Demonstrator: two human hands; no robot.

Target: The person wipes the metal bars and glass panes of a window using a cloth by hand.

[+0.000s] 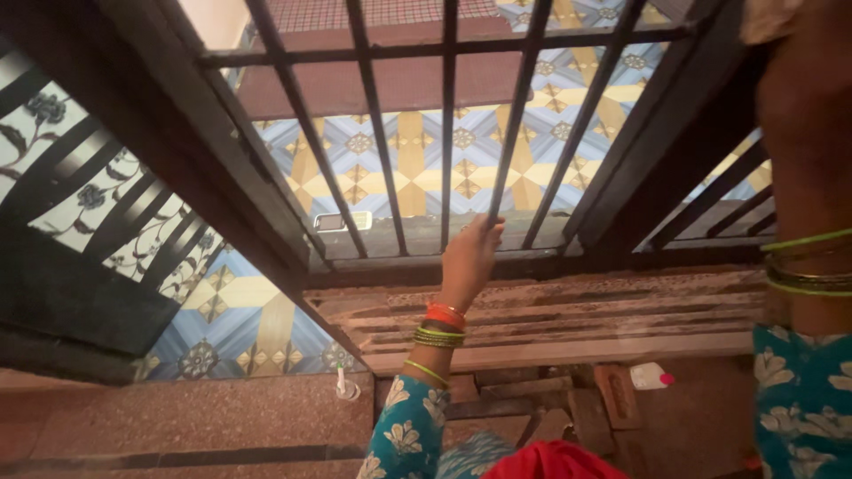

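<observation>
Head view: left hand [469, 257] has fingers clamped on 1 gate [390, 106] bar [508, 133]; right hand's grip cannot be told above its bangled wrist [803, 266].

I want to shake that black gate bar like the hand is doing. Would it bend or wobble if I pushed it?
Probably not. The bar under the left hand looks like solid dark metal, so likely stiff. It joins a crossbar above and the frame below, so it should barely wobble. The whole gate looks heavy and would probably push slowly.

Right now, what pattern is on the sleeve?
White flowers on teal, on the sleeve; head view.
</observation>
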